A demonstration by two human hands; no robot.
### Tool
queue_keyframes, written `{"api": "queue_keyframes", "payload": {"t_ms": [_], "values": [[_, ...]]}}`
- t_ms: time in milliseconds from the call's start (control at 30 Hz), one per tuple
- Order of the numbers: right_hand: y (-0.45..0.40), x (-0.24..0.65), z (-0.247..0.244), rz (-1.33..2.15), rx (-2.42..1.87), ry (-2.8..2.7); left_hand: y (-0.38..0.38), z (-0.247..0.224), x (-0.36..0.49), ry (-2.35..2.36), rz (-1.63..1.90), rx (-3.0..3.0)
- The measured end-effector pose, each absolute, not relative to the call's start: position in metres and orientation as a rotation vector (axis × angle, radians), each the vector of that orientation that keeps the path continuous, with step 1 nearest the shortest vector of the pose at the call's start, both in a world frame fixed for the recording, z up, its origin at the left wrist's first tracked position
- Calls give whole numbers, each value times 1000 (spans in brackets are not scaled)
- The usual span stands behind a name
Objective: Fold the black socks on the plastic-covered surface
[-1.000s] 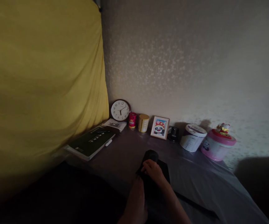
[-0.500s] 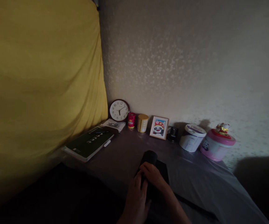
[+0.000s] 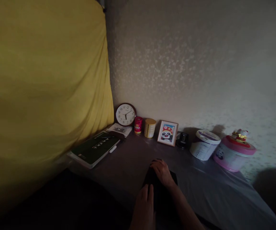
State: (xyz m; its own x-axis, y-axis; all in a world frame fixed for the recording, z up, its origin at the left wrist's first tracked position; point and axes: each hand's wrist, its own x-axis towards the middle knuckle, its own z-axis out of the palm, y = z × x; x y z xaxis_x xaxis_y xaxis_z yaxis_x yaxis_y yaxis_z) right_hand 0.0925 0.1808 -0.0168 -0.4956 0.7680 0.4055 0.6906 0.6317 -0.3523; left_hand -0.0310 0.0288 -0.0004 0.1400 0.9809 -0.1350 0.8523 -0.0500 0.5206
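Observation:
A black, soft-looking item (image 3: 163, 195) lies on the grey-covered table at the front middle; its exact kind is lost in the dark. My right hand (image 3: 161, 171) curls its fingers over the far end of it. Nearer to me on its left side, my left hand (image 3: 146, 199) has its fingers bent and pressed against it. Most of the item's near part is too dark to make out. A dark strip, perhaps a strap (image 3: 206, 222), runs from it toward the lower right.
Along the wall stand a clock (image 3: 126, 114), a red can (image 3: 138, 125), a yellow-lidded can (image 3: 149, 128), a framed panda picture (image 3: 167, 133), a small black object (image 3: 182, 140), a white tub (image 3: 205, 145) and a pink tub (image 3: 233, 155). A green book (image 3: 94, 148) lies left, beside a yellow curtain (image 3: 44, 80).
My right hand has moved forward to the far end of the black item, which was raised as a rounded roll and now looks flatter. My hands have moved apart. The view has shifted slightly.

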Motion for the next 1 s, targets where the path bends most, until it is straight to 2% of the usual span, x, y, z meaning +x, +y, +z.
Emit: {"api": "queue_keyframes", "payload": {"t_ms": [200,300,467,667,1000], "values": [[194,112,-10,123,-1568,-1998,28,-11,-35,1709,375,1984],[172,133,-19,290,-1634,-1710,31,-31,-36,1697,513,2052],[130,159,-34,536,-1582,-1542,35,-47,-38,1643,655,2063],[106,165,-36,655,-1528,-1435,33,-26,-50,1473,755,1974],[90,188,-31,662,-1605,-1332,30,25,-66,1058,983,1589]]}}
